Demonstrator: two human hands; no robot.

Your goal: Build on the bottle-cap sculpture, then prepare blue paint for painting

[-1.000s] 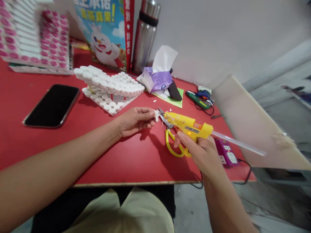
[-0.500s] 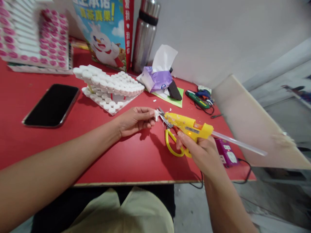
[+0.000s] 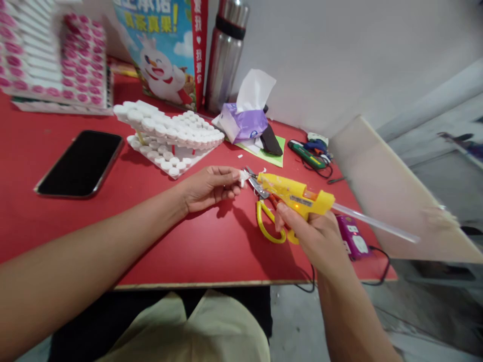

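Note:
Between the thumb and fingers of my left hand (image 3: 215,188) is pinched a small white piece (image 3: 244,178), its exact kind too small to tell. My right hand (image 3: 307,229) grips a yellow hot glue gun (image 3: 283,186) with a lit orange lamp and a clear glue stick (image 3: 377,221) out of its back. The nozzle points left, close to the white piece. Scissors with yellow handles (image 3: 269,229) lie on the red table under the gun, partly hidden by it. Behind my left hand stands a white model (image 3: 169,128) built of small round white pieces.
A phone (image 3: 81,163) lies at the left, near a pink-and-white model (image 3: 85,60). Farther back are a steel flask (image 3: 224,65), a printed bag (image 3: 162,55) and a tissue pack (image 3: 243,120). A green tool (image 3: 307,155) and a purple power strip (image 3: 352,236) are at the right.
The glue gun in my right hand has moved slightly right, and its nozzle is a bit farther from the white piece. My left hand has hardly moved.

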